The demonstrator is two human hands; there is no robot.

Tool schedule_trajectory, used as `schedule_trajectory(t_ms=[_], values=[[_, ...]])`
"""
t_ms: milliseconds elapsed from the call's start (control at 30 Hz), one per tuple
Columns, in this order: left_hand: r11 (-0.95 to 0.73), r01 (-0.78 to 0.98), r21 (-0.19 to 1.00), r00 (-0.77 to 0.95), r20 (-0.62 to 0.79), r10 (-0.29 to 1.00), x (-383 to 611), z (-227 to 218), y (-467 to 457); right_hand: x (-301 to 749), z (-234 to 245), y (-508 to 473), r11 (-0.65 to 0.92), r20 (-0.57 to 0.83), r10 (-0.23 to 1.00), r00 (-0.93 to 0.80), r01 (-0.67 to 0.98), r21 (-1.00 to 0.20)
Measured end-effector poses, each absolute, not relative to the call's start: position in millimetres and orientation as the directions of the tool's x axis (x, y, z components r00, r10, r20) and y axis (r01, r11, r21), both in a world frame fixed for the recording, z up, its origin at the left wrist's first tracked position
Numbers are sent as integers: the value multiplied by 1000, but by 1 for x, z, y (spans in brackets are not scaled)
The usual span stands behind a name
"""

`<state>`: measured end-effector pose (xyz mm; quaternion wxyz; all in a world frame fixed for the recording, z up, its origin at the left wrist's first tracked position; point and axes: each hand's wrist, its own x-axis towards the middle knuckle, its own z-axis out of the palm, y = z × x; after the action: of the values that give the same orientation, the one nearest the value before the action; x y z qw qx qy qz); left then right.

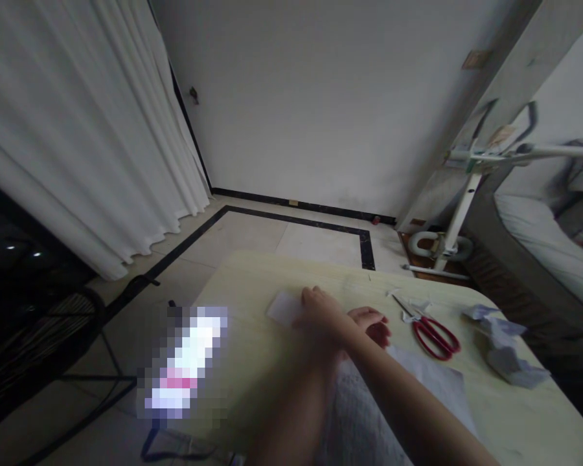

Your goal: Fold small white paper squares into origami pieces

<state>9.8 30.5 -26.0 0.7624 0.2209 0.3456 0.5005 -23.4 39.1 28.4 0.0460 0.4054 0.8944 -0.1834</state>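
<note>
My two forearms cross over the pale wooden table (247, 285). My right hand (323, 310) reaches to the left, its fingers bent down over the right end of a small white piece of paper (282, 309). The grip itself is partly hidden. Under that arm, my left hand (372, 320) points to the right, with loosely curled fingers and nothing visible in them. A larger greyish-white sheet (432, 375) lies beneath my arms. Red-handled scissors (434, 336) rest to the right of my left hand, with white paper scraps (415, 310) by the blades.
Crumpled paper (508, 346) lies near the table's right edge. A blurred-out bright screen (189, 359) is at the left edge. Beyond are a white curtain (102, 129), a wall (315, 110), exercise equipment (461, 207) and a sofa (539, 226).
</note>
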Motion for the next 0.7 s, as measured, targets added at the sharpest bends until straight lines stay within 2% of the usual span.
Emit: schedule_trajectory(t_ms=[133,267,533,567,633,700], values=[[413,-624,663,263,-320,910,7,-26,30,-24,25,35,632,-196,712,-674,737,-240],[427,-635,644,277,-326,904,5,-25,29,-23,21,34,599,-201,724,-660,745,-293],[408,-672,618,261,-318,911,2,-33,29,-25,18,39,602,-92,713,-695,674,-428],[387,-683,620,238,-312,920,2,-34,28,-25,19,41,585,-80,716,-693,659,-473],[328,-707,627,167,-302,939,1,-34,26,-21,23,46,487,-56,741,-670,592,-642],[230,-734,639,43,-294,955,2,-31,25,-12,29,51,287,-64,791,-609,462,-839]])
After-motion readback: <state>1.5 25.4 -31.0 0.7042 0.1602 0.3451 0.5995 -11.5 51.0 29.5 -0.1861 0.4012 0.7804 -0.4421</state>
